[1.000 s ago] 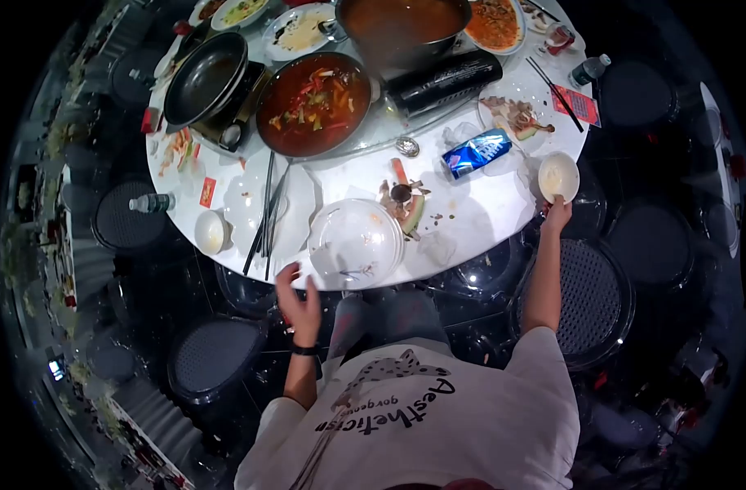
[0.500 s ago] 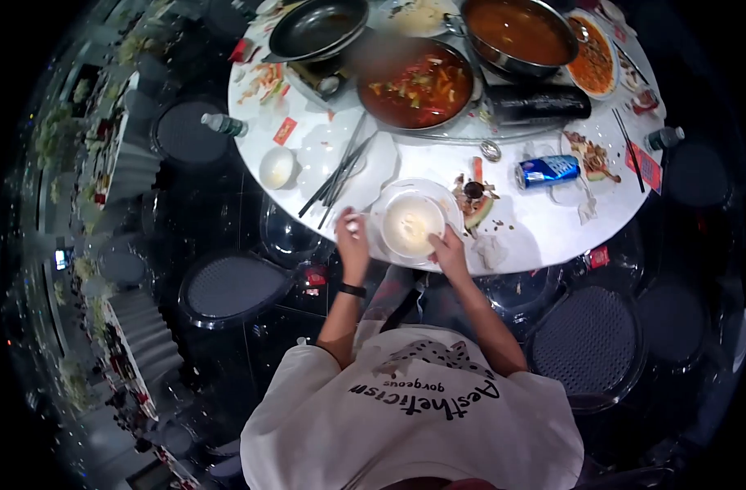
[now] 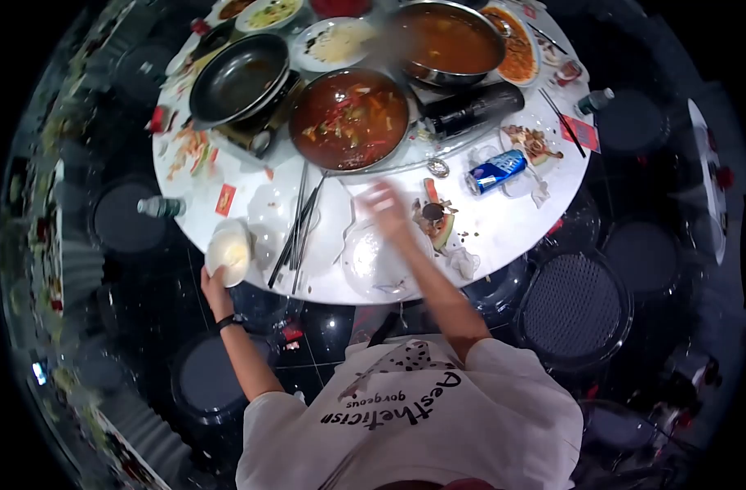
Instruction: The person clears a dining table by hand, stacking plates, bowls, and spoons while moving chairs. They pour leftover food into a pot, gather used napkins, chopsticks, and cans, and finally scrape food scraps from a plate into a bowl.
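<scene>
At the left table edge my left hand (image 3: 215, 284) grips a white bowl (image 3: 235, 260) with pale yellow food remains in it. The bowl is tilted and overlaps another white rim behind it. My right hand (image 3: 384, 206) is smeared by motion, reaching over the near part of the table, and its fingers do not show clearly. Beneath that forearm lies a plate (image 3: 375, 265) with a shiny bottom. Several dark chopsticks (image 3: 298, 233) rest between the two hands on a crumpled clear sheet (image 3: 328, 216).
Ahead stand a pan of red soup (image 3: 348, 122), a black pan (image 3: 241, 77) and a big pot (image 3: 450, 45). A black cylinder (image 3: 475, 108), a blue can (image 3: 496, 172) and food scraps (image 3: 434, 219) lie to the right. A small water bottle (image 3: 161, 207) lies at the left edge.
The view has shifted right and down over the table. A bowl has left the plate; my left hand now grips a bowl at the left edge. My right hand has moved forward, off the bowl.
</scene>
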